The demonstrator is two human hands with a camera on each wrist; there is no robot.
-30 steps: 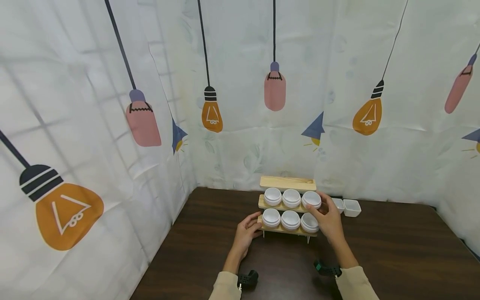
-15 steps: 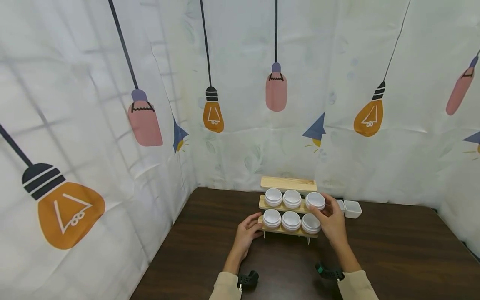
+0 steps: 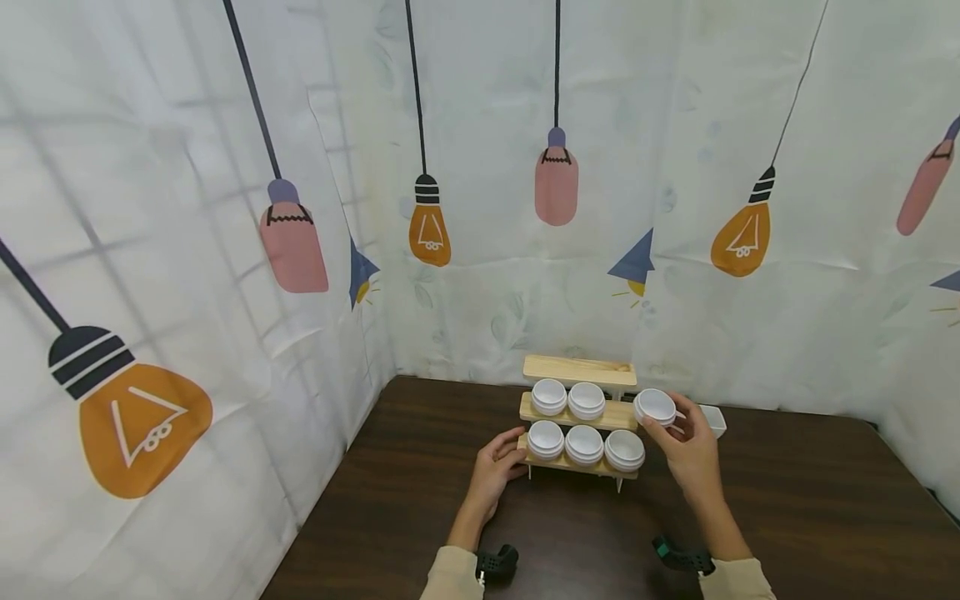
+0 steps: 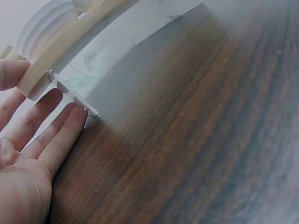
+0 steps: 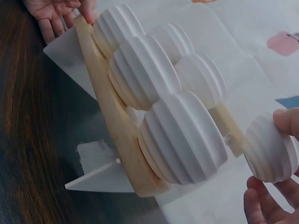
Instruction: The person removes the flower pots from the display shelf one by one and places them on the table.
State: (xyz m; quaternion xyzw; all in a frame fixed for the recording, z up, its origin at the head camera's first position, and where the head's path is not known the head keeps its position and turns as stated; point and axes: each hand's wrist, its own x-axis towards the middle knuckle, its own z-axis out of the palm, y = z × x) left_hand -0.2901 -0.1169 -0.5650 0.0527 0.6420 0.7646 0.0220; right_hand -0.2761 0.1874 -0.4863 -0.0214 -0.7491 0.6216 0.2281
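Note:
A tiered wooden stand (image 3: 577, 368) rises in steps on the dark table. My left hand (image 3: 491, 471) holds the left end of its lowest board (image 4: 51, 58); in the left wrist view the thumb lies on the board and the fingers spread below it. My right hand (image 3: 693, 454) pinches a small white ribbed bowl (image 3: 655, 406) between thumb and fingers, just off the right end of the middle board. Two similar bowls (image 3: 586, 402) stay on that middle tier. Three more bowls (image 5: 184, 140) line the lowest tier. The top board carries nothing.
A white square dish (image 3: 714, 419) stands right of the stand, partly behind my right hand. Dark wooden tabletop (image 3: 825, 500) extends to both sides. A white curtain (image 3: 480, 292) printed with lamps hangs right behind the stand.
My right hand has lifted the right-hand bowl off the middle tier and carried it to the right. My left hand keeps its place at the stand's end.

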